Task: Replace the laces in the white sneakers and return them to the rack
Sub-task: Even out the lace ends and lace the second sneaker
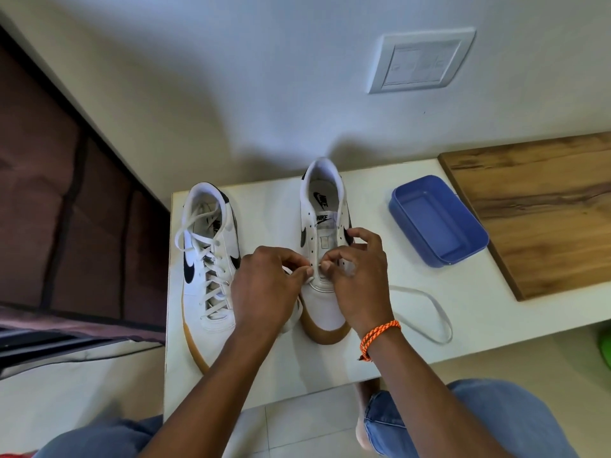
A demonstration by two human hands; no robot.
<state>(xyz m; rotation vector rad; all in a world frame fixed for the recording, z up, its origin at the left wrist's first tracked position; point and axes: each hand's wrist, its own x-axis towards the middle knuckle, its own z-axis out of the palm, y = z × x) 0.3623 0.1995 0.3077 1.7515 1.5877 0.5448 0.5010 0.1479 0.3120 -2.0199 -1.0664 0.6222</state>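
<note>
A pale, painted wall [264, 94] fills the upper part of the view and carries a white rectangular switch plate [421, 61], its markings too blurred to read. Against the wall stands a low white table [429, 325], and a brown wood-grain board [542, 206] lies on its right end. A blue rectangular plastic container [438, 221] sits on the table just beside the board's left edge. Two white low-top sneakers with black swoosh marks and tan gum soles stand side by side on the table, their long axes running from the person toward the wall, toes near the person and heels at the wall. The laced left sneaker [208, 259] has its white lace crossed up the eyelets, with loose ends draped over the collar. The unlaced right sneaker [325, 246] shows "NIKE" in black on its tongue label, and the same word reads upside down on the insole. A loose flat white shoelace [426, 307] loops over the table to the right of that sneaker. The left hand [264, 292] pinches the lace at the lowest eyelets; the right hand [358, 276], an orange braided cord bracelet [378, 335] on its wrist, has its fingertips pinched on the lace tip at the opposite eyelet row.
</note>
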